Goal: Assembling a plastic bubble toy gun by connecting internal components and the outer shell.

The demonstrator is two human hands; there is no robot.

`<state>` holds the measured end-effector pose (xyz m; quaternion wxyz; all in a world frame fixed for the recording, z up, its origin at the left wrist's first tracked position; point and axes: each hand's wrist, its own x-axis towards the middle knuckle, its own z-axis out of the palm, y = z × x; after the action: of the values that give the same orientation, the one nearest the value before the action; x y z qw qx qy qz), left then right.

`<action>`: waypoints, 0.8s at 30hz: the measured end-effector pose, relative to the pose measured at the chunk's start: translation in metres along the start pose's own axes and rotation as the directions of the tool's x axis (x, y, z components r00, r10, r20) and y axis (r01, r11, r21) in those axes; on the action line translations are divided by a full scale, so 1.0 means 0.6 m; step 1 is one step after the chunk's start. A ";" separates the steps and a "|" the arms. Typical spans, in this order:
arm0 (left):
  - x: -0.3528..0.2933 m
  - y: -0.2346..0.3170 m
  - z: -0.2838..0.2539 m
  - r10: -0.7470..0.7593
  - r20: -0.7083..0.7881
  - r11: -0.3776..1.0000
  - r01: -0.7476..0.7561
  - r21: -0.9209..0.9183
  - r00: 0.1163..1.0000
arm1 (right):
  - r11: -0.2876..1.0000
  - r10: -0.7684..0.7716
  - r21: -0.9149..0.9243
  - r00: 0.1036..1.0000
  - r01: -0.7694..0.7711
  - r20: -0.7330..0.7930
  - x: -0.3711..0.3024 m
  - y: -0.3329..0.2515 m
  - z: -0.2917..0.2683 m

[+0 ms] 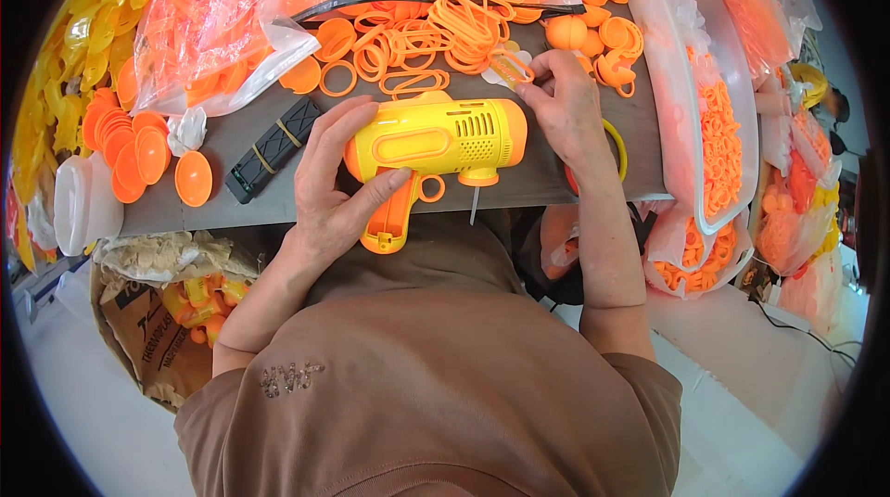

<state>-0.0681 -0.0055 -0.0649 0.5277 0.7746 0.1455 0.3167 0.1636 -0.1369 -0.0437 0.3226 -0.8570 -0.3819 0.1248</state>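
My left hand [326, 184] is wrapped round the rear of a yellow-and-orange toy gun [428, 143], its thumb across the top of the orange handle. The toy lies sideways at the table's near edge, with its rounded orange end to the right. A thin metal rod [475, 206] sticks out below the toy's round yellow knob. Beyond the toy, my right hand [562, 106] is closed, with thumb and forefinger at a small flat yellow-and-white piece [509, 70]. That piece lies against a heap of orange oval rings [464, 26]; its kind is unclear.
Orange discs [148, 152] and a banded black bar [273, 146] lie on the left. A clear bag [213, 24] of orange parts stands behind. On the right are a plastic tub [691, 117] of small orange pieces and a yellow-red ring [616, 146]. Below left sits a paper sack [148, 330].
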 end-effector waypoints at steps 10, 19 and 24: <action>0.001 0.002 0.001 0.008 0.015 1.000 -0.008 0.020 1.000 | 0.975 0.060 0.218 0.989 -0.030 -0.133 0.010 0.013 -0.014; 0.001 0.003 0.001 -0.010 0.004 1.000 0.010 -0.001 1.000 | 0.868 0.200 0.466 0.980 -0.168 -0.019 -0.007 0.011 -0.033; 0.001 0.002 0.000 0.004 0.021 1.000 -0.004 0.014 1.000 | 0.927 0.173 0.362 0.968 -0.097 -0.183 -0.021 0.024 -0.043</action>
<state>-0.0677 -0.0059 -0.0638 0.5231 0.7819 0.1408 0.3085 0.1750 -0.1654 -0.0334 0.4992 -0.8186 -0.2570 0.1211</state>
